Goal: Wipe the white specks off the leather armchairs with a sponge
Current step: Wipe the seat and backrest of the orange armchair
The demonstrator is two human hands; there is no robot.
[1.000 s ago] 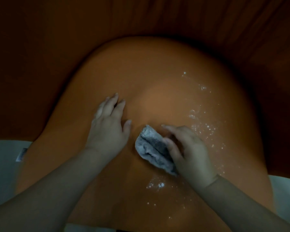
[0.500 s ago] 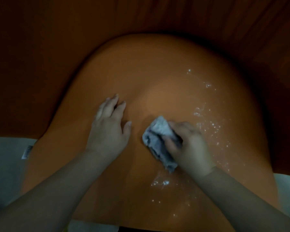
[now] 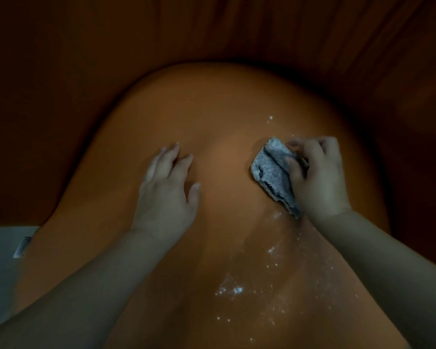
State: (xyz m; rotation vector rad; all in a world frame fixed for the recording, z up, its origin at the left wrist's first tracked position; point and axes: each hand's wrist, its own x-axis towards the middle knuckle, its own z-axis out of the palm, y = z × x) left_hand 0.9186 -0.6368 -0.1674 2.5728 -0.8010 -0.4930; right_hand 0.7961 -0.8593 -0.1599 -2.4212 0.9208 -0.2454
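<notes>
- A person's right hand (image 3: 320,180) grips a grey sponge (image 3: 275,173), fingers and thumb curled round its right side, pressing it against the rounded orange leather of an armchair (image 3: 212,109).
- The sponge looks soft and crumpled, folded on itself, with a rough, fuzzy grey surface; its lower end tapers toward the wrist.
- The left hand (image 3: 166,190) lies flat on the leather, fingers straight and slightly spread, holding nothing, well apart from the sponge.
- White specks (image 3: 233,289) dot the leather below the sponge, thickest in a small cluster between the two forearms, with a thinner scatter trailing toward the lower edge.
- A few more specks show just above the sponge, near the right fingertips.
- Darker orange leather with creases fills the background beyond the rounded surface.
- A pale floor (image 3: 0,248) shows at lower left.
</notes>
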